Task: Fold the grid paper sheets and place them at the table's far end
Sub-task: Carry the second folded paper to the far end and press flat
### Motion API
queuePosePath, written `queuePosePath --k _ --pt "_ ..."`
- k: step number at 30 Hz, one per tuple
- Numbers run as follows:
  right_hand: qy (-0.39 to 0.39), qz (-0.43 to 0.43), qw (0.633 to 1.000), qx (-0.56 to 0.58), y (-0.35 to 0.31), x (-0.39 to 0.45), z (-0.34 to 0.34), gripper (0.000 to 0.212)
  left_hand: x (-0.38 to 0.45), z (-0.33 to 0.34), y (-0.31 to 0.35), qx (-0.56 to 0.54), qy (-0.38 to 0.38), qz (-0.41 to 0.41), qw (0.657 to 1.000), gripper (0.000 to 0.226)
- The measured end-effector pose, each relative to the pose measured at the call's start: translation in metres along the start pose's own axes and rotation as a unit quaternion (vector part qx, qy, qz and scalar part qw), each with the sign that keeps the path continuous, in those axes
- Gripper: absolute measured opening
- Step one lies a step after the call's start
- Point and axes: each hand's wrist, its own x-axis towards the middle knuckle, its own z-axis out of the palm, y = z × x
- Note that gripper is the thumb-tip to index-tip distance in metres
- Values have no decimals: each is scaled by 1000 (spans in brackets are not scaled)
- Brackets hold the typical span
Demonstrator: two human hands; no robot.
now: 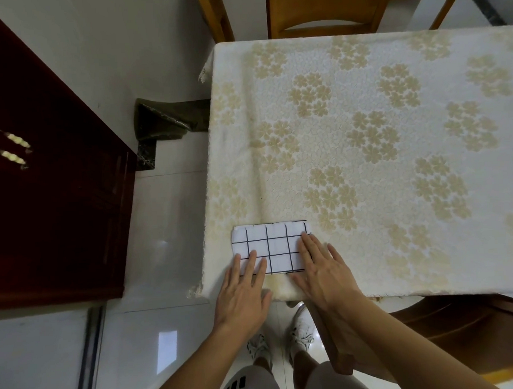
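Observation:
A white grid paper sheet with black lines lies folded flat near the table's front left corner. My left hand lies flat with straight fingers pressing the sheet's near left part. My right hand lies flat too, its fingers pressing the sheet's right end. The table carries a cream cloth with a beige flower pattern, and its far end is at the top of the view.
A dark red cabinet stands to the left across a strip of tiled floor. Wooden chairs stand beyond the table's far end. Another wooden chair sits at the near right. My feet show below the table edge.

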Motion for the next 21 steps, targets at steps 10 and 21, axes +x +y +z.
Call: queuePosePath --k 10,21 --pt "-1 12 1000 -4 -3 -4 -4 81 4 -11 0 10 -11 -11 1000 68" --pt "-31 2 999 -12 -30 -25 5 78 11 -2 -6 22 -37 -17 999 85"
